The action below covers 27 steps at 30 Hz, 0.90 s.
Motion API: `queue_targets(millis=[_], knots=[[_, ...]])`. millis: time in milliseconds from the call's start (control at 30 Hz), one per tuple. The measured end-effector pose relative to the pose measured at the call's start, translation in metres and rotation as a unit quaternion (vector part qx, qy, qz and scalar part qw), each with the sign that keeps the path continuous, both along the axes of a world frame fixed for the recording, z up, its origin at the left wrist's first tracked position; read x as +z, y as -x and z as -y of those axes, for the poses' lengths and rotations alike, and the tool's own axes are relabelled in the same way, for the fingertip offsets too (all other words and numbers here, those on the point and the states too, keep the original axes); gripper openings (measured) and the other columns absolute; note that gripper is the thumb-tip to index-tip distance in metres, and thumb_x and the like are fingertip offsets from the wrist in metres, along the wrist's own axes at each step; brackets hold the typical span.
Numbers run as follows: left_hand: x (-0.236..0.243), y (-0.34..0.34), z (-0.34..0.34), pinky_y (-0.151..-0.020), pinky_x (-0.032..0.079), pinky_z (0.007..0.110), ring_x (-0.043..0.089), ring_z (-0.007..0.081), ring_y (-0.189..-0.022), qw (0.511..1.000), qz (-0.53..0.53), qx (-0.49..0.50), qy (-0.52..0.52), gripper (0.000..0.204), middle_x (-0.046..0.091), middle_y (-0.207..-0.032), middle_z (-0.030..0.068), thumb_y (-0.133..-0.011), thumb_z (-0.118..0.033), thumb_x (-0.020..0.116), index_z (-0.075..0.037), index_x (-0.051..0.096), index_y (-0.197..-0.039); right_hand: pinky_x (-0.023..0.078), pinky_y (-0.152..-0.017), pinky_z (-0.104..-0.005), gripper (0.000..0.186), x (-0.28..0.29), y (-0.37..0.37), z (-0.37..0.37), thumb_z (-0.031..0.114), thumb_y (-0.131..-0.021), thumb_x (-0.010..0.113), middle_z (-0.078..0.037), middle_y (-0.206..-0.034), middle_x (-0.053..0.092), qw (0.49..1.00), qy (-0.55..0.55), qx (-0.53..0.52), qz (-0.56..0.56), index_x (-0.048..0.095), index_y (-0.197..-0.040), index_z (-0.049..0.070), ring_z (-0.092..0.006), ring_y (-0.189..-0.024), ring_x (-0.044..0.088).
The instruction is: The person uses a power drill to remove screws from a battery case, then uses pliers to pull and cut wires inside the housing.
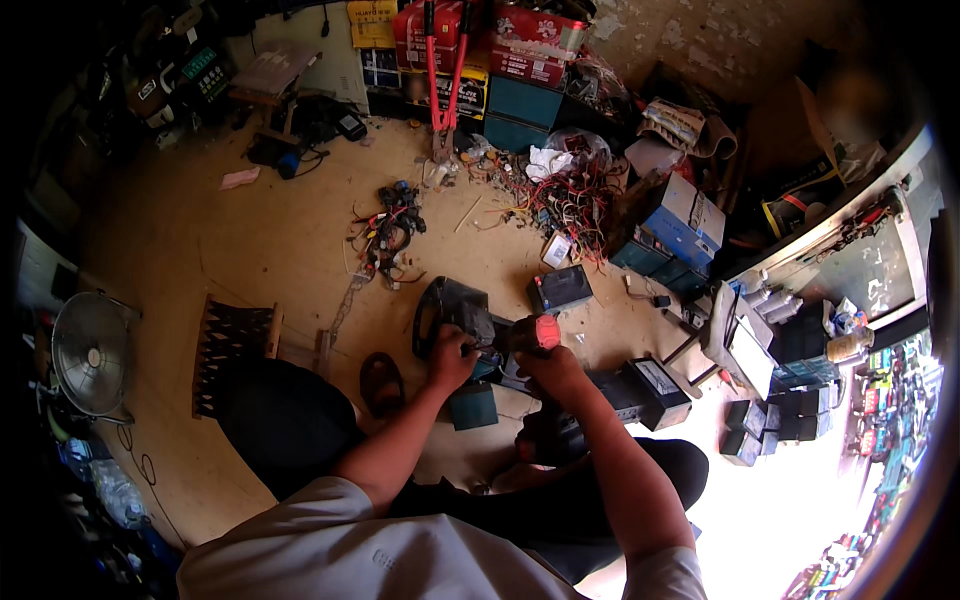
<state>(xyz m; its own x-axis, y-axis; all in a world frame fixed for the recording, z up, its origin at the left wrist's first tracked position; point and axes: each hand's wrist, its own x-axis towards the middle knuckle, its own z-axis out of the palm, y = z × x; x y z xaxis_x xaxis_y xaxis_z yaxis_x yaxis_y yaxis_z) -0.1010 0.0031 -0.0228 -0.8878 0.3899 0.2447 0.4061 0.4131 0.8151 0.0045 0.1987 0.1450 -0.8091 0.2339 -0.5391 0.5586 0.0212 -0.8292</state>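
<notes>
My right hand [556, 374] is closed round the grip of a red and black cordless drill [538, 334], whose nose points left toward my left hand. My left hand [452, 358] has its fingers curled together at the near edge of a black plastic housing [455, 303] with a loop-shaped handle. What those fingers pinch, if anything, is too small to make out. A dark teal block-shaped battery [473, 406] sits on the floor just below my left hand. Behind the drill, a black battery [560, 289] rests on the floor.
More batteries [658, 392] stand to the right. Tangled wires [575, 205] and a cluster of cable connectors [392, 230] lie ahead. Red-handled bolt cutters [443, 90] lean against boxes. At left are a woven stool [236, 350] and a fan [92, 352]. A brown sandal [381, 380] is near my knee.
</notes>
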Motion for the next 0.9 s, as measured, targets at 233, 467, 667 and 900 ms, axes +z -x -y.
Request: queue_targets(millis=[233, 467, 667, 900], knots=[[0.0, 0.002, 0.001, -0.087, 0.052, 0.041, 0.061, 0.036, -0.101, 1.0, -0.005, -0.014, 0.008, 0.027, 0.057, -0.104, 0.0155, -0.066, -0.003, 0.084, -0.003, 0.07, -0.089, 0.054, -0.057, -0.0334, 0.036, -0.01, 0.022, -0.037, 0.03, -0.094, 0.075, -0.009, -0.091, 0.073, 0.993, 0.048, 0.058, 0.086, 0.067, -0.115, 0.002, -0.0144, -0.065, 0.062], [0.006, 0.002, 0.0, -0.087, 0.052, 0.042, 0.061, 0.036, -0.1, 1.0, 0.003, -0.015, 0.01, 0.027, 0.058, -0.103, 0.0157, -0.065, -0.002, 0.083, -0.003, 0.069, -0.088, 0.054, -0.057, -0.0339, 0.038, -0.014, 0.041, -0.054, 0.033, -0.094, 0.075, -0.008, -0.089, 0.072, 0.988, 0.063, 0.088, 0.111, 0.068, -0.115, 0.002, -0.0143, -0.065, 0.062], [0.006, 0.0, 0.001, -0.085, 0.053, 0.042, 0.061, 0.0355, -0.098, 1.0, -0.008, -0.008, 0.015, 0.027, 0.058, -0.102, 0.0156, -0.064, 0.0, 0.082, -0.003, 0.068, -0.087, 0.052, -0.054, -0.0324, 0.037, -0.012, 0.043, -0.057, 0.034, -0.094, 0.075, -0.007, -0.087, 0.07, 0.986, 0.085, 0.082, 0.118, 0.068, -0.112, 0.002, -0.0136, -0.063, 0.061], [0.006, -0.001, -0.003, -0.082, 0.052, 0.043, 0.061, 0.036, -0.095, 1.0, -0.009, -0.006, 0.006, 0.027, 0.057, -0.1, 0.0155, -0.064, 0.001, 0.082, -0.003, 0.067, -0.086, 0.052, -0.053, -0.0325, 0.035, -0.009, 0.04, -0.055, 0.032, -0.094, 0.075, -0.007, -0.085, 0.07, 0.986, 0.081, 0.072, 0.13, 0.068, -0.109, 0.001, -0.0143, -0.058, 0.06]])
